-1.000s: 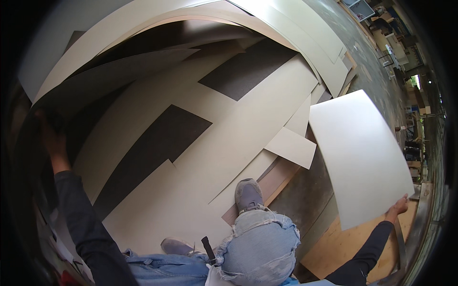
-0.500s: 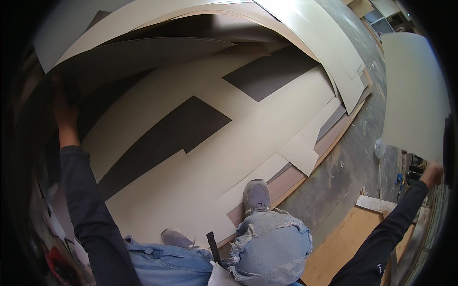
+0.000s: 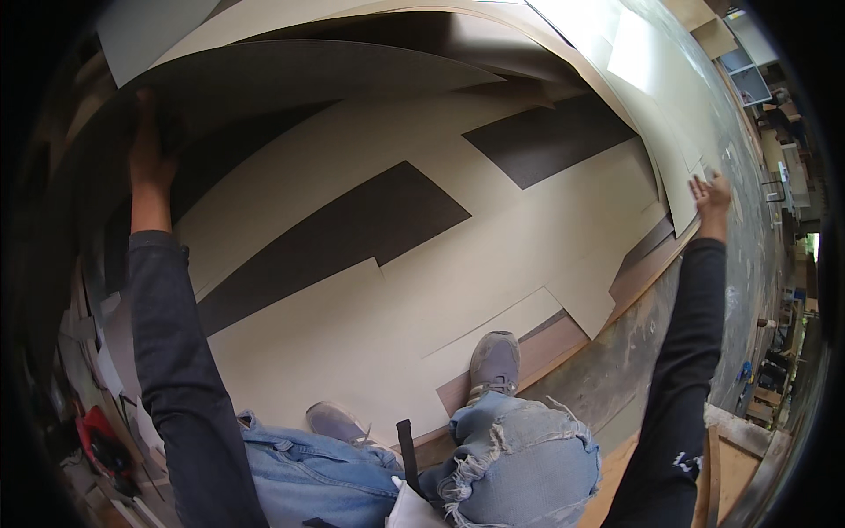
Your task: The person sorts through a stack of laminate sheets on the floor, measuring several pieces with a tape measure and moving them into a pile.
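Observation:
A large thin laminate sheet (image 3: 290,75), dark on the face toward me, is bent up in an arch over a pile of similar sheets. My left hand (image 3: 151,150) grips its raised left part, with some fingers lost in shadow. At the right, my right hand (image 3: 711,201) is at the edge of the pale curved sheets (image 3: 647,114), fingers apart; whether it touches them is hard to tell. Beneath the arch lie pale sheets (image 3: 422,273) with dark pieces (image 3: 352,238) among them. I stand with both shoes (image 3: 495,361) on or beside the pile.
A wooden board (image 3: 638,282) shows under the pile's right edge, beside grey floor (image 3: 572,365). A wooden frame (image 3: 739,440) lies at the lower right. Something red and black (image 3: 106,444) sits at the lower left among offcuts. Shelves and clutter line the far right.
My right hand has let go of a loose pale sheet at the far right, now out of view, and come to the pile's right edge. My left hand still holds the bent sheet.

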Tool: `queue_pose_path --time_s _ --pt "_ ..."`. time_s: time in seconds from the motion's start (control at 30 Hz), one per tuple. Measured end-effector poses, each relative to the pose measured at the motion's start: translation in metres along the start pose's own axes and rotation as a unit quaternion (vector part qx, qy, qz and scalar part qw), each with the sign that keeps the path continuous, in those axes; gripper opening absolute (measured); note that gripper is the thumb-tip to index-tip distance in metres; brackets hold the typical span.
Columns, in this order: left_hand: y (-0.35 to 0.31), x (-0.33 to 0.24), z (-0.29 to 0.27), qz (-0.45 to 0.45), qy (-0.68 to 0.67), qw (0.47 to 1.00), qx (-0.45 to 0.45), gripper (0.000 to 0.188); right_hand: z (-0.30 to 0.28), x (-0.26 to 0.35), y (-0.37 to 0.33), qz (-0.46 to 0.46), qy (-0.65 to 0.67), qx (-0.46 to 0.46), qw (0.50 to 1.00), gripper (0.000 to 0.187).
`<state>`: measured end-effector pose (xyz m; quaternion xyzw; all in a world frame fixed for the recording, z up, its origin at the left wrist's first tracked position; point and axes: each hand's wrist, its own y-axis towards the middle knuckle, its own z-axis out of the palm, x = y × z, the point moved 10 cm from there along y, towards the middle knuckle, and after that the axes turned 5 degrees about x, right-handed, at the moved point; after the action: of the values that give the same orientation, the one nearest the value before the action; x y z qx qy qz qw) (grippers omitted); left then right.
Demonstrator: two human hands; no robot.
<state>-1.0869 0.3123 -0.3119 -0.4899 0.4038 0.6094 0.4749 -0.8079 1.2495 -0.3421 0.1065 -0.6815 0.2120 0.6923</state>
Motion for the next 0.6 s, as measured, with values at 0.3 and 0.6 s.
queue_pose_path --time_s 0.3,0.6 --pt "0.000 0.010 -0.003 -0.011 0.004 1.000 -0.019 0.045 0.171 -0.220 -0.350 -0.253 -0.574 0.415 0.659 0.061" --pt "0.006 0.023 -0.012 -0.035 0.032 0.999 -0.013 0.051 0.203 -0.266 -0.534 -0.368 -0.541 0.690 0.309 0.120"
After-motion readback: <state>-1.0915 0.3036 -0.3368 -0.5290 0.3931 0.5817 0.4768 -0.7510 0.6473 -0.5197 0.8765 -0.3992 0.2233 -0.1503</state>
